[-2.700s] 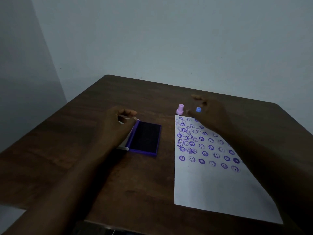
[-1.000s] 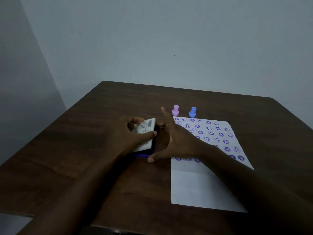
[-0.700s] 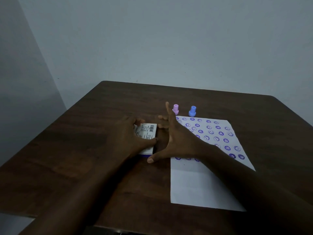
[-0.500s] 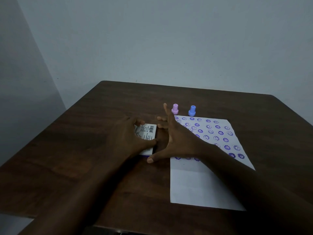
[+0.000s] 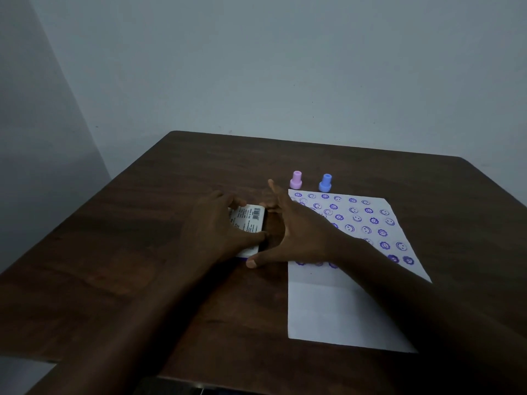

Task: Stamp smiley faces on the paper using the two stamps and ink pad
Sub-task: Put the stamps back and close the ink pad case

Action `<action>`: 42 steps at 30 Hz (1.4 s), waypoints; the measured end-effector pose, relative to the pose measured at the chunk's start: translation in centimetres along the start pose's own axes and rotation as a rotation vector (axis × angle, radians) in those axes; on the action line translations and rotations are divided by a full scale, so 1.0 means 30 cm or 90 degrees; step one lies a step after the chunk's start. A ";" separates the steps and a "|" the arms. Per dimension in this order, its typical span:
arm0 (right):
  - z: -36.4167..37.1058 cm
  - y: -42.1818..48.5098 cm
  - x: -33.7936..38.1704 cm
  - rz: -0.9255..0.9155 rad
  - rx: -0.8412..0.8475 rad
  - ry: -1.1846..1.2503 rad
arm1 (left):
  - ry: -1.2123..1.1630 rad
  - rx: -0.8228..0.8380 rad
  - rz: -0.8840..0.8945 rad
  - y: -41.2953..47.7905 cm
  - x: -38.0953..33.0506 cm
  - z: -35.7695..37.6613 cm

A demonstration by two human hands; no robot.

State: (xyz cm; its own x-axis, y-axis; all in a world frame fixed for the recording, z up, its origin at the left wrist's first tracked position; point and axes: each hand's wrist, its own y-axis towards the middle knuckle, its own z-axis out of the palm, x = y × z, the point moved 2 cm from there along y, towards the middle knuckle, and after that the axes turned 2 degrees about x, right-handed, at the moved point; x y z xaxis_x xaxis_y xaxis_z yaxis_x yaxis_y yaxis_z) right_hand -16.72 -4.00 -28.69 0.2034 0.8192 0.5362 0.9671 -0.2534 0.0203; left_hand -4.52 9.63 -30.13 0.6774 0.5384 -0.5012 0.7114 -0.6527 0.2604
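White-lidded ink pad [image 5: 248, 223] seemingly between hands [image 5: 256, 232]

Both hands cover most of the ink pad [image 5: 251, 223], its label print too small to read; the right hand [image 5: 302, 235] hides several stamped faces on the paper [image 5: 342, 309].

The left hand [image 5: 216, 229] lies on top of the ink pad [image 5: 248, 223], thumb at its right edge. The right hand [image 5: 296, 232] stands just right of that grip, thumb at the pad's near corner, fingers reaching past its far end. Right of both hands the paper [image 5: 342, 306] lies flat on the table [image 5: 142, 252], the right forearm crossing over it. Beyond the paper's far edge, behind and right of the grip, stand two stamps [image 5: 296, 180], side by side and apart.
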 end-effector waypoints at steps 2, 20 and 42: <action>-0.003 -0.006 0.005 0.000 -0.001 0.006 | -0.002 -0.001 0.009 0.000 0.000 -0.002; -0.098 -0.104 -0.063 -0.011 -0.119 -0.036 | -0.028 0.060 0.041 -0.043 -0.017 -0.054; -0.203 -0.188 -0.340 0.150 -0.295 -0.154 | 0.153 0.033 0.165 0.029 -0.264 0.096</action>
State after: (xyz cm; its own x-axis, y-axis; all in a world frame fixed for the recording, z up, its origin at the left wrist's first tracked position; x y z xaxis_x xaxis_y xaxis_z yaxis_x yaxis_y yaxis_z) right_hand -25.19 -14.06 -29.15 0.4870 0.7940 0.3637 0.7346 -0.5977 0.3211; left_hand -9.81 3.26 -28.29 0.8634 0.4567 -0.2142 0.5035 -0.8068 0.3090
